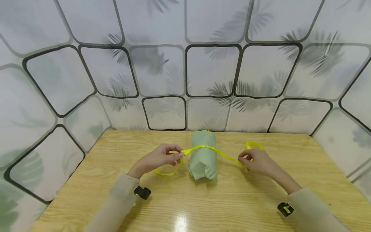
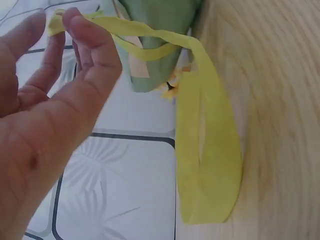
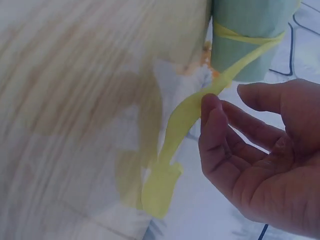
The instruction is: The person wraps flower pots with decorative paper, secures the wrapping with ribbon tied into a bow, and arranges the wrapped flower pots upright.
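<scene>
A bundle wrapped in pale green paper [image 1: 203, 161] lies lengthwise on the table, with a yellow ribbon [image 1: 203, 147] passing across it. On the left side, my left hand [image 1: 166, 156] pinches the ribbon close to the bundle; a loose loop of ribbon [image 2: 210, 165] trails below those fingers. To the right, my right hand [image 1: 256, 161] holds the other length of ribbon [image 3: 192, 112] at its curled fingertips. Its thumb stands apart from them in the right wrist view. The bundle's underside is hidden.
The wooden table [image 1: 185, 203] extends in front of and beside the bundle. A patterned curtain [image 1: 214, 71] rises behind the table and along both sides. Yellow flower parts [image 2: 171, 90] show at the bundle's far end. A curled ribbon tail [image 1: 255, 144] lies beyond my right hand.
</scene>
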Demonstrator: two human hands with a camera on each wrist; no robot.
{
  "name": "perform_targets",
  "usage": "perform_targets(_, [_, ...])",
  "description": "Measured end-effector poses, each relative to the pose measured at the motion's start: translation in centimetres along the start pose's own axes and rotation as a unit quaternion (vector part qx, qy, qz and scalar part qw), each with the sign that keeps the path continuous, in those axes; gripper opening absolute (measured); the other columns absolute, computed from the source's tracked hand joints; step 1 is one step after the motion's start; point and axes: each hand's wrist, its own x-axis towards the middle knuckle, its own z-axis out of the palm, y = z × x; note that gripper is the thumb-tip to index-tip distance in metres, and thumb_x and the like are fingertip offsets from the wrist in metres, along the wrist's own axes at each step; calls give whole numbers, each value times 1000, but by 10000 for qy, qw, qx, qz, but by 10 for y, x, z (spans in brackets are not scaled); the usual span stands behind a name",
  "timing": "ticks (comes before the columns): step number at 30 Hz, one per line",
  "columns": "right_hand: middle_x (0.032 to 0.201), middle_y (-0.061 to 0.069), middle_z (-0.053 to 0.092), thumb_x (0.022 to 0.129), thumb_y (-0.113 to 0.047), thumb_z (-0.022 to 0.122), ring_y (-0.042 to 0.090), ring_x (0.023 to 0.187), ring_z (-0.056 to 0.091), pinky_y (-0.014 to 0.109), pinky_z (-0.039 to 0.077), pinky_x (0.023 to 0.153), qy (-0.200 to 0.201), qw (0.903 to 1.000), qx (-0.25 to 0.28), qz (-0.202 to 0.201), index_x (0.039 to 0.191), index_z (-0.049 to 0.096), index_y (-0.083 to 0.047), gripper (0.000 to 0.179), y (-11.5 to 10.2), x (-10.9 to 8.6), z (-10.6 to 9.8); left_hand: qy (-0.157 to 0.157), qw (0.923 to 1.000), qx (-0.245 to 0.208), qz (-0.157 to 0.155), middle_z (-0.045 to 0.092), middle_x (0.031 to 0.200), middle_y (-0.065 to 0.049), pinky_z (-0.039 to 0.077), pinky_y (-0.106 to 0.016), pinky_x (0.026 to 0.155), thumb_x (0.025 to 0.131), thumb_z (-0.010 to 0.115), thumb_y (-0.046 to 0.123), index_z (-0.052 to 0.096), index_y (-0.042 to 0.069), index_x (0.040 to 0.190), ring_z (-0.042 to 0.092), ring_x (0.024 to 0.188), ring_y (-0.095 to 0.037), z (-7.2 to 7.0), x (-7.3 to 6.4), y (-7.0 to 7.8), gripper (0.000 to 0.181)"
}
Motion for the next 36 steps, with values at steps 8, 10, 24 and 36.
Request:
perform_targets(8, [108,31,71,105,-29,56,24,68,73,37,58,57,862,9936,240,687,130,60,9,46,23,9,-31,808,9937,-526,566,68,97,0,54,-27,76,104,62,17,66,-1,125,63,89,-16,13,10,17,29])
perform_targets(10, [112,33,70,105,-32,55,25,71,74,39,60,60,809,9926,290,855,136,54,11,53,30,16,-38,1211,9881,-684,662,71,94,1,54,-25,71,102,64,14,68,-1,121,65,84,-13,20,17,20,24])
perform_targets(24, [55,-2,50,108,-42,46,9,51,46,28,50,53,-469,9871,669,1379,153,30,13,73,55,46,-34,1669,9704,-1591,721,65,104,3,57,-24,80,104,57,8,55,6,146,70,91,-10,44,30,27,41])
perform_targets(36, [52,-3,44,108,-44,44,10,49,40,26,37,51,-253,9901,74,1380,86,63,0,52,72,53,-36,2131,9630,-1569,509,68,102,1,59,-38,87,102,62,12,67,1,118,69,87,-10,42,34,28,20])
